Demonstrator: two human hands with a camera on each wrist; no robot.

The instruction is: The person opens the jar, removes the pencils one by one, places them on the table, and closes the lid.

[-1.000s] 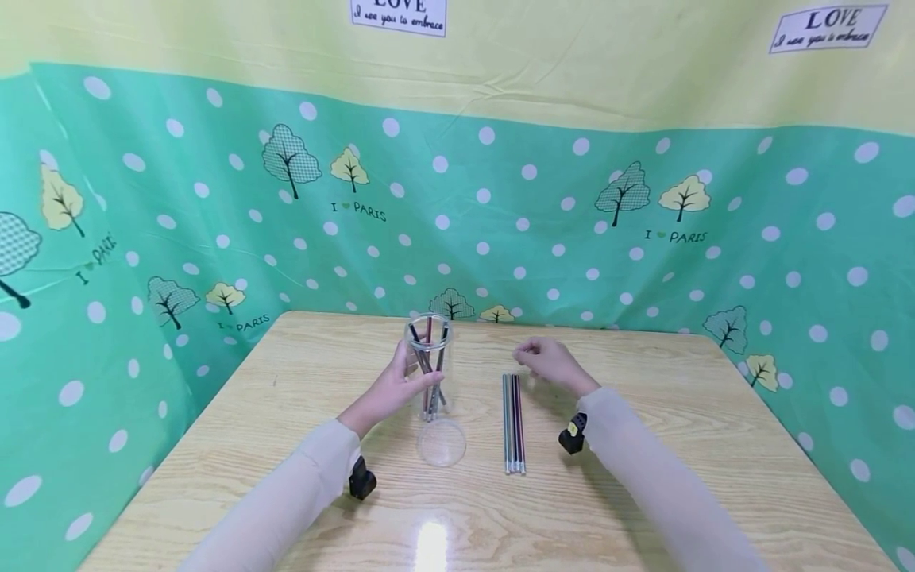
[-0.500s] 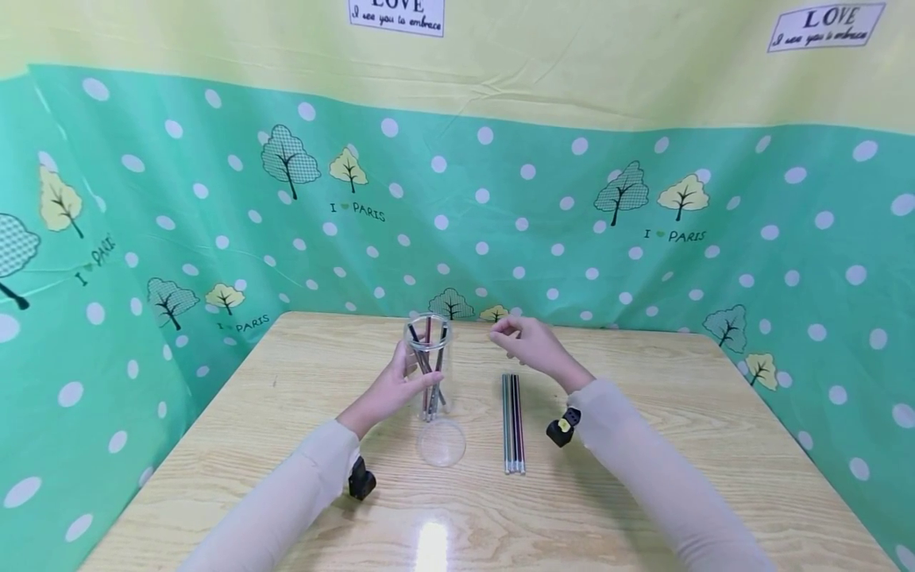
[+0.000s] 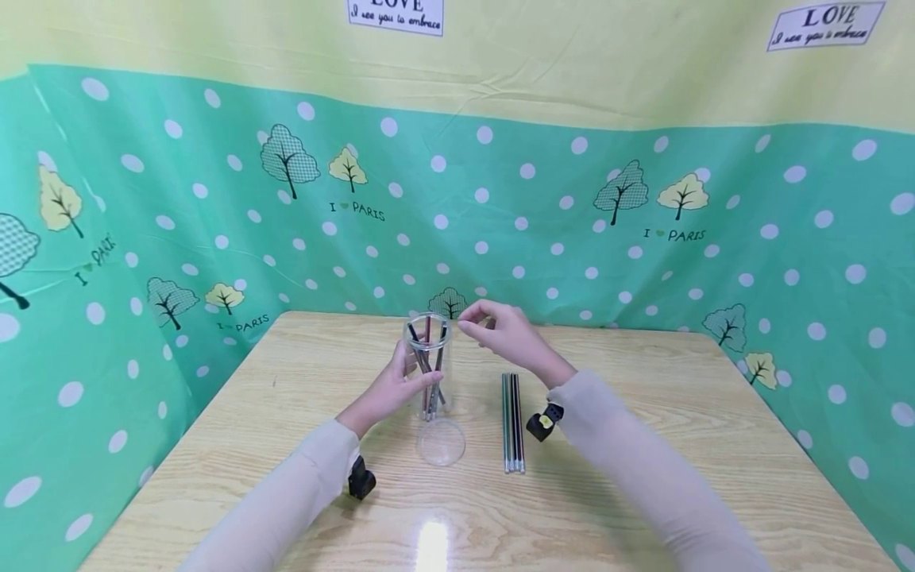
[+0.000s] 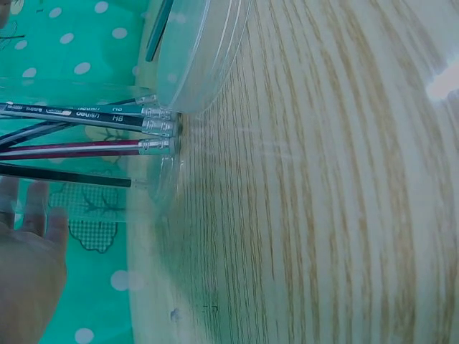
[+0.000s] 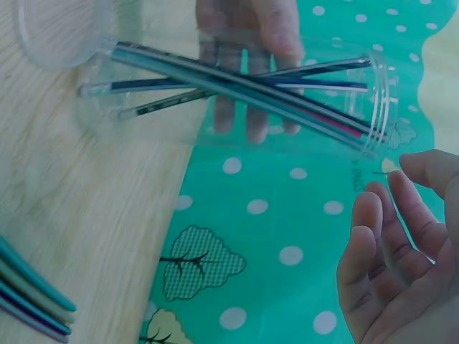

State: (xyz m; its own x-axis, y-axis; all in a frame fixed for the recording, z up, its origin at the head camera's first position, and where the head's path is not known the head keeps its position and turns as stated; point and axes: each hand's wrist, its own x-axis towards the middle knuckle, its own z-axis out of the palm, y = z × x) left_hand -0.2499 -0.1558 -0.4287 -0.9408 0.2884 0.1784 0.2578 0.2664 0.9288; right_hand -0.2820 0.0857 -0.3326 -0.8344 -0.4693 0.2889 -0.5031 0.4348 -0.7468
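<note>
With left hand (image 3: 391,387), clasping the jar (image 3: 446,365) of pencils (image 5: 251,93); with right hand (image 3: 509,332), loosely bent, empty, hovering beside its top. Probably unloading; next, calling for pinching another pencil, extending the row (image 3: 514,423) this side of right hand.

1. One clear jar (image 3: 429,345)
2. One round lid (image 3: 441,443)
3. At least five pencils inside (image 5: 238,92) (they cross, so the exact count is unclear)
4. At least four loose pencils (image 3: 513,423)
5. One left hand (image 3: 391,387), one right hand (image 3: 511,335)
6. Two wrist cameras (image 3: 360,480)
</note>
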